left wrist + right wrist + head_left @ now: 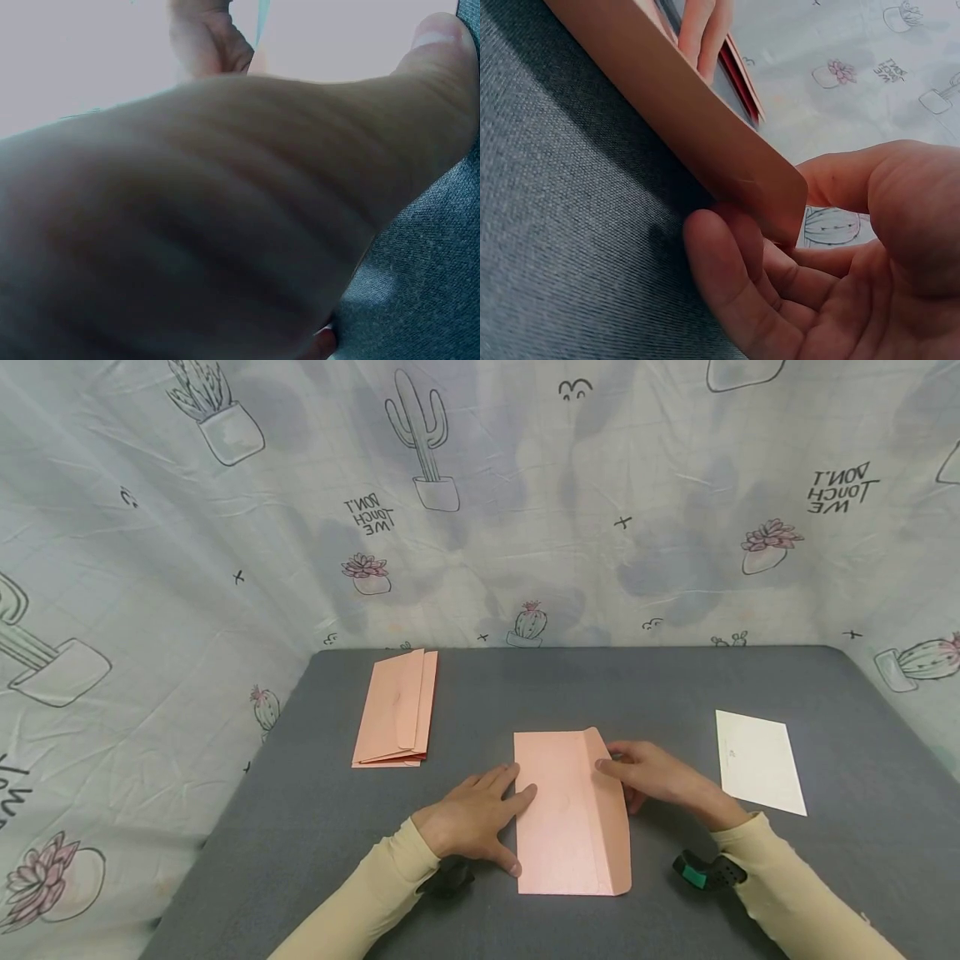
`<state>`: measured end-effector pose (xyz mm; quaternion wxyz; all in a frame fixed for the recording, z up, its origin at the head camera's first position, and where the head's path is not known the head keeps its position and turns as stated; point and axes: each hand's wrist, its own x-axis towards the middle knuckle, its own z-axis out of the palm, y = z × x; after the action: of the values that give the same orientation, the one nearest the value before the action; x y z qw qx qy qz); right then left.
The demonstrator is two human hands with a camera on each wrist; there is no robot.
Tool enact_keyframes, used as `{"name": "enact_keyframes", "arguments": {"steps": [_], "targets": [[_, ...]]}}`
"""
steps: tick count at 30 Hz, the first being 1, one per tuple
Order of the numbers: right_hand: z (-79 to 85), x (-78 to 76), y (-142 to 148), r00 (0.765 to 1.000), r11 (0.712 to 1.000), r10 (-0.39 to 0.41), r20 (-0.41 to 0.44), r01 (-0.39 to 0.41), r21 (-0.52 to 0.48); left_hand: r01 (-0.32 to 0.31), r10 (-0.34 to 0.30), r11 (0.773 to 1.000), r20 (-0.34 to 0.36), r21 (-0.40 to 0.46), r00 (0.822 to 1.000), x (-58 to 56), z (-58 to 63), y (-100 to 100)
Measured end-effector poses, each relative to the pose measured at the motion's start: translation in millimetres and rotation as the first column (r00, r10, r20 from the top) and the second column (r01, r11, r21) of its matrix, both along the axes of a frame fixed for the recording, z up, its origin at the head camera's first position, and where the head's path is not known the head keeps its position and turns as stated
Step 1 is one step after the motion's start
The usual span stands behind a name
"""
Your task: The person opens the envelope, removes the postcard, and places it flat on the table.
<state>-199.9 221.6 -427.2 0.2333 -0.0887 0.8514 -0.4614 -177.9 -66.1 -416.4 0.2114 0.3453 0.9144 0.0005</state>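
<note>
A pink envelope (557,835) lies upright on the grey table in the head view, its long flap on the right side and raised a little. My left hand (480,814) rests along its left edge, fingers spread, with fingertips and thumb on the paper. At the upper right, my right hand (654,772) pinches the flap (697,127), thumb on one face and curled fingers at the other. In the left wrist view, the back of the left hand (210,202) fills most of the picture and hides much of the envelope.
Several more pink envelopes (393,710) lie stacked at the back left of the table (480,685). A white card (759,764) lies to the right, beyond the right hand. A cloth printed with cacti (480,560) hangs behind the table and down its sides.
</note>
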Motion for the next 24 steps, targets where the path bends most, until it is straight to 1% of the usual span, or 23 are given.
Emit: {"name": "enact_keyframes", "arguments": {"steps": [5, 12, 19, 24], "targets": [[-1.8, 1.6, -1.8, 1.000, 1.000, 0.001, 0.011, -0.001, -0.019, -0.001, 0.001, 1.000, -0.002, -0.003, 1.000, 0.1, 0.7, 0.3], [-2.3, 2.7, -4.0, 1.000, 1.000, -0.003, 0.014, 0.003, -0.017, -0.007, 0.007, 1.000, 0.003, 0.001, 1.000, 0.6, 1.5, 0.5], [-4.4, 0.8, -3.4, 0.999, 0.999, -0.045, 0.028, 0.045, -0.005, -0.010, 0.010, 1.000, 0.003, 0.013, 1.000, 1.1, 2.3, 0.6], [-4.8, 1.3, -2.3, 0.998, 0.998, -0.056, 0.030, 0.057, -0.016, -0.011, 0.011, 1.000, 0.009, 0.011, 1.000, 0.8, 2.5, 0.5]]}}
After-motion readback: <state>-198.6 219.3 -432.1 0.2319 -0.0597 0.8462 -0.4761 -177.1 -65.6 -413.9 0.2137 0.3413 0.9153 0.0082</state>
